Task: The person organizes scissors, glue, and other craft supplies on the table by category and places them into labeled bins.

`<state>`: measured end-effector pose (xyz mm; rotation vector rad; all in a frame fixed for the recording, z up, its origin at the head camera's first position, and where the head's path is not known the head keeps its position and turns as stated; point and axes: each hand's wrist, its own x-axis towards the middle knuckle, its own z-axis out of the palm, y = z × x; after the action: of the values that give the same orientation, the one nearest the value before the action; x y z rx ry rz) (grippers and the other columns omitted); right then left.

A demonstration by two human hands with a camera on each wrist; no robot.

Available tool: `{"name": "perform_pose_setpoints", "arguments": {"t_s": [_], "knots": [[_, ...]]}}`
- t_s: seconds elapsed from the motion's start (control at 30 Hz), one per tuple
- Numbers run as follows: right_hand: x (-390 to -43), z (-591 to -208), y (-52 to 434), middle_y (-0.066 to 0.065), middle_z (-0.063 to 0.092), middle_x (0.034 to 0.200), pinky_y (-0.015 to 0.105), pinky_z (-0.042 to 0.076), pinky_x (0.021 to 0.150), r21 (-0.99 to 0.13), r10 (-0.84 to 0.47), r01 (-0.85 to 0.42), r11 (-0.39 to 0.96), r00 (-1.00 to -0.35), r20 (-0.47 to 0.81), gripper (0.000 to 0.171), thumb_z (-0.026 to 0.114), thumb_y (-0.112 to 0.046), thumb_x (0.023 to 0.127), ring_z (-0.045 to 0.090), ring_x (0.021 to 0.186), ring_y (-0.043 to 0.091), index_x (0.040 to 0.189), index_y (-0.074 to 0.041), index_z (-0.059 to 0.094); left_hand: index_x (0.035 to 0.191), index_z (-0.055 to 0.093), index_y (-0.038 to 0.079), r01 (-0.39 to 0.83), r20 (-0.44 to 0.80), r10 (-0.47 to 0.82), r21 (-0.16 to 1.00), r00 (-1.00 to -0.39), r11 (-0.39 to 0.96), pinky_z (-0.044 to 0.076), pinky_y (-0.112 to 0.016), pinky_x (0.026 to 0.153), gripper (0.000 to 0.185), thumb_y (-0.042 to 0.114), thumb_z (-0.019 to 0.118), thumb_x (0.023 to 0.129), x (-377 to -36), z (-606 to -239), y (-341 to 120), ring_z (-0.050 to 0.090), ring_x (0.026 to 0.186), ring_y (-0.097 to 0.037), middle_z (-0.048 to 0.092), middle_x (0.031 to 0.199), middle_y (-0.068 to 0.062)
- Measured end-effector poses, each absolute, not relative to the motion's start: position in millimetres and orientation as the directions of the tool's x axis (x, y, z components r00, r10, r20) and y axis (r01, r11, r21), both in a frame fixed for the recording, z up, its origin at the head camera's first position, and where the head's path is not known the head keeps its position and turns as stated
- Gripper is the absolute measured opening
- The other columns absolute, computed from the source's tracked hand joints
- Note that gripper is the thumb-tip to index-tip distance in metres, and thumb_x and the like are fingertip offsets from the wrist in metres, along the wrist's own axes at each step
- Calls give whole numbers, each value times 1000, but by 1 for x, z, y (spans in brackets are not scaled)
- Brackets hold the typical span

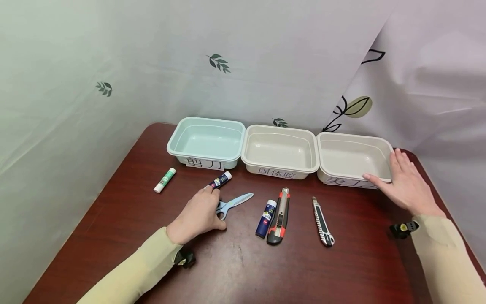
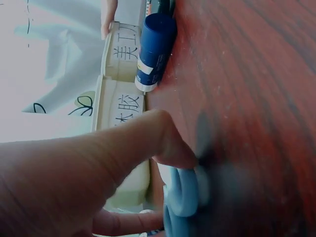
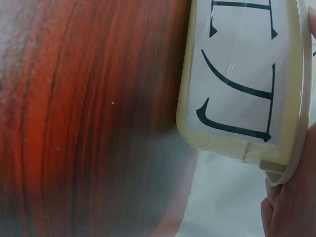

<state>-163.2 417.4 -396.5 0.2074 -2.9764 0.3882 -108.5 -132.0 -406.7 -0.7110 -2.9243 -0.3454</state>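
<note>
Left hand is curling its grip around the scissors, lying mid-table near the trays. Right hand, fingers straight, is bracing the right tray, probably steadying it.

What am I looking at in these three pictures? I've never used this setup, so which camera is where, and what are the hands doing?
No machine here: a person works with two bare hands. The wide picture comes from a camera on the head, looking down at a dark red table. The two close, sideways pictures come from cameras strapped to each wrist.

At the back stand three empty labelled trays: a pale green tray, a middle cream tray and a right cream tray. In front lie a white glue stick, a dark glue stick, blue scissors, a blue glue stick, a red utility knife and a slim utility knife.

The left hand rests curled on the scissors' handles. The right hand lies flat against the right cream tray.
</note>
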Motion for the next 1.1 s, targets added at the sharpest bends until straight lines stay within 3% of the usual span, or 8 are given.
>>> {"name": "perform_pose_setpoints", "arguments": {"t_s": [0.33, 0.77, 1.1], "knots": [[-165, -396, 417, 35, 1, 161, 45, -6, 121, -237, -119, -145, 961, -986, 121, 106, 58, -56, 97, -3, 151, 42, 156, 13, 4, 75, 53, 9, 466, 163, 437, 273, -885, 842, 41, -30, 57, 35, 25, 78, 56, -107, -410, -136, 43, 69, -17, 41, 76, 0], [-166, -394, 412, 33, 0, 162, 44, -6, 121, -225, -135, -162, 961, -982, 133, 105, 59, -57, 97, -1, 151, 43, 155, 14, 8, 95, 65, 5, 424, 141, 404, 411, -904, 807, 46, -33, 71, 40, 25, 80, 63, -107, -400, -139, 50, 77, -16, 58, 84, 0], [-170, -395, 404, 30, -2, 164, 49, -4, 121, -238, -121, -146, 960, -986, 117, 106, 58, -59, 96, -4, 152, 41, 156, 12, 6, 105, 70, 7, 399, 220, 334, 467, -917, 789, 45, -35, 70, 49, 27, 82, 62, -119, -374, -150, 54, 82, -18, 62, 92, -2]]}}
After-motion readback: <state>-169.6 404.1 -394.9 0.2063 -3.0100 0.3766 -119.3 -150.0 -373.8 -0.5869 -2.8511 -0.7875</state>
